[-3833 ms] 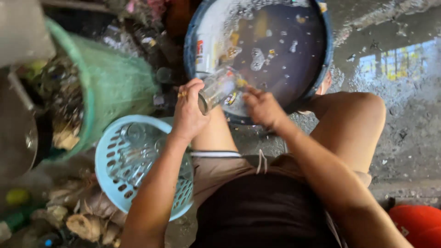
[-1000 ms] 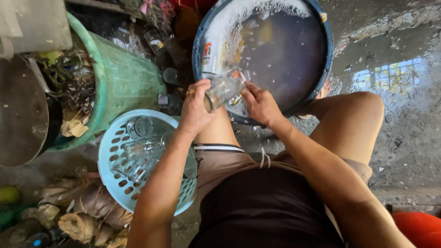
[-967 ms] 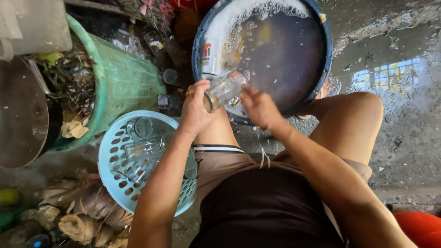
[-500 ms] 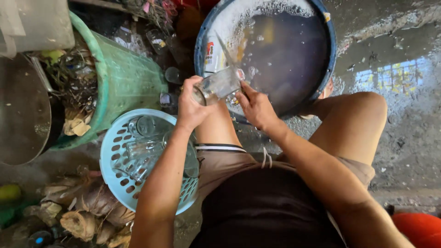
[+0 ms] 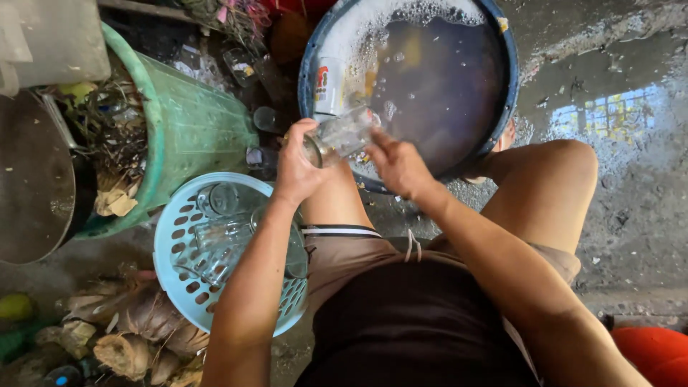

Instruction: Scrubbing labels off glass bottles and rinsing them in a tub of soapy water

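Note:
My left hand (image 5: 299, 163) grips a clear drinking glass (image 5: 342, 135) held on its side over the near rim of a big blue basin (image 5: 506, 79) full of dark, soapy water. My right hand (image 5: 398, 166) is at the glass's far end, fingers touching its mouth or rim; I cannot tell if they reach inside. A light blue perforated basket (image 5: 179, 276) sits below my left forearm with several clear glasses (image 5: 218, 240) lying in it. I am squatting, knees either side of the basin.
A green plastic bin (image 5: 193, 129) with scraps stands left of the basin, a dark round lid or pan (image 5: 32, 186) further left. A printed cup (image 5: 330, 86) floats in the basin. Coconut husks (image 5: 129, 337) lie bottom left. Wet concrete and a puddle (image 5: 609, 115) lie right.
Over the frames both hands stay on the glass and turn it above the basin's rim; it has shifted slightly up and left. The view has moved a little.

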